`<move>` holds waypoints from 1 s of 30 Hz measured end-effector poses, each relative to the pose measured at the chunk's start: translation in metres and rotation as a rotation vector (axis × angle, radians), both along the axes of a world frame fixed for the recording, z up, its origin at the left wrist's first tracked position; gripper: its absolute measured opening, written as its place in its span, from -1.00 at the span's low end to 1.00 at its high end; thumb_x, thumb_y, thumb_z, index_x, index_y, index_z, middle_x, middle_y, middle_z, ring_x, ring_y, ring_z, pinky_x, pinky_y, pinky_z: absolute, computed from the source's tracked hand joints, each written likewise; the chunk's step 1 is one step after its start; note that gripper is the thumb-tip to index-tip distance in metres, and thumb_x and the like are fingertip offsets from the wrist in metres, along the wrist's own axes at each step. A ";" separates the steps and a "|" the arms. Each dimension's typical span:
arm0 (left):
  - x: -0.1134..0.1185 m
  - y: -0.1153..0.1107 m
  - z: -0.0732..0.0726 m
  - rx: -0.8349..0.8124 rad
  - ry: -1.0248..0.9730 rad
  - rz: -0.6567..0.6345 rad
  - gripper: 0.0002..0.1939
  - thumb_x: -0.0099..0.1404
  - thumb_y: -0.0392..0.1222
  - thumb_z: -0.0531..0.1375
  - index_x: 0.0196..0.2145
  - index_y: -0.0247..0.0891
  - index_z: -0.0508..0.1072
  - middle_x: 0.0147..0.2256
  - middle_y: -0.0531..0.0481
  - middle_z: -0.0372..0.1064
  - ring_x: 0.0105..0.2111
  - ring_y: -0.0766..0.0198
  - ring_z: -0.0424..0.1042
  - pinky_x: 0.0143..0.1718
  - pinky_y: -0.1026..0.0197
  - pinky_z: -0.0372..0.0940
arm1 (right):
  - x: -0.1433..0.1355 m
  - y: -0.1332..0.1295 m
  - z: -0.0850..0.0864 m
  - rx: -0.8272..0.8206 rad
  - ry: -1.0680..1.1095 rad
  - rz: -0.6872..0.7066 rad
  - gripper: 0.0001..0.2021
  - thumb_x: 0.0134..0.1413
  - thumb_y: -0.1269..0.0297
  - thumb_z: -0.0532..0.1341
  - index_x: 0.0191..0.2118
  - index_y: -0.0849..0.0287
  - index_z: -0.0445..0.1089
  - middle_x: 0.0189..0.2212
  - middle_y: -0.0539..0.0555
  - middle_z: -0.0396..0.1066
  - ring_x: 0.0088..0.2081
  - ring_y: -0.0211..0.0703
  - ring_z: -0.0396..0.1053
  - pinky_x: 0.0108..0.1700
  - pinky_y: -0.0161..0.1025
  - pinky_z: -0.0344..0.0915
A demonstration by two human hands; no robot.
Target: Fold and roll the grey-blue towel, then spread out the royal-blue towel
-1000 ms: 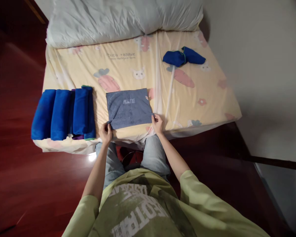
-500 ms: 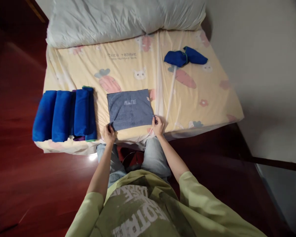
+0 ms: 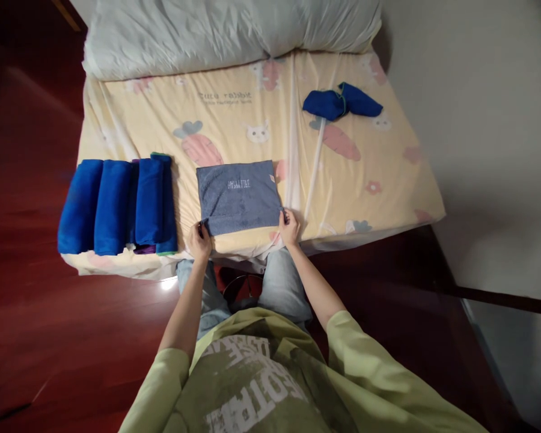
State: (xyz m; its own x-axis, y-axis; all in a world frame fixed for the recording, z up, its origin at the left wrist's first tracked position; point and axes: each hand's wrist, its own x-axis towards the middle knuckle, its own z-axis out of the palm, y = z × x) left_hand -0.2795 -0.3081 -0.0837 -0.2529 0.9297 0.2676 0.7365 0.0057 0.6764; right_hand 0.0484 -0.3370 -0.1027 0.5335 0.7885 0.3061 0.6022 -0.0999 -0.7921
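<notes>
A grey-blue towel with pale lettering lies flat near the front edge of the bed. Its near left corner is pinched in my left hand. My right hand grips the near right corner between thumb and fingers. Left of the towel, several blue rolled cloths lie side by side, some with green or purple edges showing. Farther off to the right rests a crumpled blue cloth with green trim.
The bed has a yellow sheet printed with carrots and rabbits. A bulky pale quilt lies along its far side. A grey wall stands on the right, and dark red floor surrounds the near side.
Both hands keep hold of the towel's near corners, and the near edge is drawn up very slightly. Otherwise only the camera view has shifted a little.
</notes>
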 end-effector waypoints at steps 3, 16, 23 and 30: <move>0.001 -0.001 0.002 -0.019 -0.013 0.012 -0.73 0.47 -0.11 0.07 -0.03 -0.30 0.44 -0.22 -0.18 0.48 -0.21 0.15 0.47 -0.08 0.14 0.29 | -0.001 0.001 0.001 0.014 -0.018 -0.017 -0.59 0.36 -0.03 0.13 -0.09 0.25 0.51 -0.31 0.19 0.55 -0.32 -0.11 0.49 -0.16 -0.21 0.45; -0.004 -0.002 -0.003 0.154 0.050 -0.149 -0.77 0.39 -0.30 0.07 -0.28 -0.18 0.54 -0.05 -0.21 0.45 0.02 0.05 0.40 0.08 -0.05 0.26 | -0.004 -0.003 0.011 0.103 -0.170 0.055 -0.76 0.39 0.25 0.09 -0.18 0.19 0.49 -0.15 0.23 0.44 -0.13 -0.11 0.44 -0.01 -0.17 0.43; -0.012 0.005 0.005 0.104 0.091 -0.505 -0.60 0.36 -0.39 0.01 -0.01 -0.20 0.55 0.05 -0.17 0.51 0.15 0.08 0.39 0.21 -0.05 0.17 | 0.000 -0.003 0.019 0.065 -0.334 0.217 -0.63 0.33 0.49 0.01 -0.14 0.14 0.59 -0.14 0.15 0.54 -0.04 -0.07 0.42 0.11 -0.10 0.38; -0.012 0.004 0.029 -0.048 0.137 -0.585 -0.47 0.23 -0.17 0.17 0.17 -0.22 0.45 0.22 -0.19 0.35 0.28 -0.05 0.24 0.32 -0.11 0.07 | 0.005 -0.007 0.027 -0.058 -0.246 0.326 -0.55 0.03 0.49 0.07 0.02 0.20 0.50 0.05 0.17 0.48 0.10 0.03 0.36 0.24 -0.02 0.27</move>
State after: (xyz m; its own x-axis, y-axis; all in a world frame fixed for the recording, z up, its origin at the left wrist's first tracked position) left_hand -0.2913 -0.3042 -0.0551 0.3382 0.9159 0.2163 0.7068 -0.3989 0.5842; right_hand 0.0535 -0.3437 -0.0760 0.1690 0.9238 0.3435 0.7801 0.0877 -0.6195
